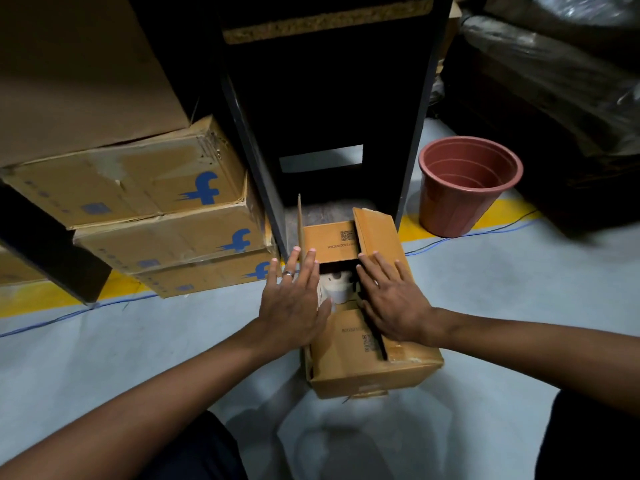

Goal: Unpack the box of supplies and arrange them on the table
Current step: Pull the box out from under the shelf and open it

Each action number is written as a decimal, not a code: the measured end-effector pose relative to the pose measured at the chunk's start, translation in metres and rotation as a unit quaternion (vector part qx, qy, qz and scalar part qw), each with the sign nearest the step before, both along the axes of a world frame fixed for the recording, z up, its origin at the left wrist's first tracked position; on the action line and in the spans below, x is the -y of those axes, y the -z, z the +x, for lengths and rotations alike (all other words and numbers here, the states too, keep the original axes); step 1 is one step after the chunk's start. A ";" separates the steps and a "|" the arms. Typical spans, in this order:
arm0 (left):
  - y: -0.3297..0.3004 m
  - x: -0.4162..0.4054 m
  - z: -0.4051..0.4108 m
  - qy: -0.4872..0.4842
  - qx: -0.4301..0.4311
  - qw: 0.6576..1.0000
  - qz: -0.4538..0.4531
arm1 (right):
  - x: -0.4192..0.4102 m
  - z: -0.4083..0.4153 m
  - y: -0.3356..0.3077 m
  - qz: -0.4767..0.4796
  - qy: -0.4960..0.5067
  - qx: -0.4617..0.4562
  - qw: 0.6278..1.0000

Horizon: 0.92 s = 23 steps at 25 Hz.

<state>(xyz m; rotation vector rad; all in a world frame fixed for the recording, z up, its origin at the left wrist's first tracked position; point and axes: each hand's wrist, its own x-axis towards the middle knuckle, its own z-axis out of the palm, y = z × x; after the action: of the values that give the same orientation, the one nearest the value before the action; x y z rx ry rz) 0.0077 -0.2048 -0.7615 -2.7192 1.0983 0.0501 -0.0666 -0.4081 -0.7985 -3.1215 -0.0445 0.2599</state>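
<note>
Though white items [334, 287] inside stay mostly hidden and unclear, the brown cardboard box [367, 368] sits half-opened on the floor [485, 306]; both hands, left [291, 303] and right [393, 303], press flat-fingered against its flaps, grasping nothing.

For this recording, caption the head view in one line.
Both hands spread the flaps of a cardboard box on the floor.

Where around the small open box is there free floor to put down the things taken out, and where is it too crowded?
Bare grey floor lies left of the open box, in front of the stacked cartons, and right of it, before the red bucket. Behind the box it is crowded: the dark cabinet stands close. Both hands cover the flaps.
</note>
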 end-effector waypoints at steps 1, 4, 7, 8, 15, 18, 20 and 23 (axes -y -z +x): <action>-0.002 -0.005 0.002 -0.002 0.008 1.000 0.010 | -0.003 0.001 -0.001 -0.010 0.000 -0.018 1.000; -0.007 -0.018 0.007 -0.002 0.050 0.998 0.048 | -0.008 0.002 -0.006 -0.045 0.011 -0.052 0.998; -0.006 -0.028 0.012 -0.002 0.078 0.990 0.121 | -0.004 0.001 -0.018 -0.117 0.012 -0.067 0.991; -0.004 -0.031 0.015 -0.009 0.076 0.987 0.143 | -0.002 0.000 -0.022 -0.143 0.012 -0.072 0.987; 0.024 -0.038 0.026 -0.036 0.034 0.987 0.155 | 0.020 -0.009 -0.042 -0.310 0.033 -0.119 0.943; 0.037 -0.042 0.036 -0.062 -0.023 0.993 0.101 | 0.050 -0.017 -0.048 -0.332 0.052 -0.194 0.922; 0.045 -0.040 0.040 -0.071 -0.058 0.995 0.045 | 0.074 -0.024 -0.040 -0.269 0.086 -0.221 0.934; 0.049 -0.027 0.043 -0.102 -0.106 0.989 -0.024 | 0.106 -0.034 -0.019 -0.113 0.107 -0.199 0.968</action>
<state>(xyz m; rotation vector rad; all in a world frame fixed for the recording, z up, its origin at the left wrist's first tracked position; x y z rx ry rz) 0.0509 -0.1774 -0.8106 -2.9140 0.8747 0.3558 -0.1003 -0.5143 -0.7798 -3.1817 0.3451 0.9362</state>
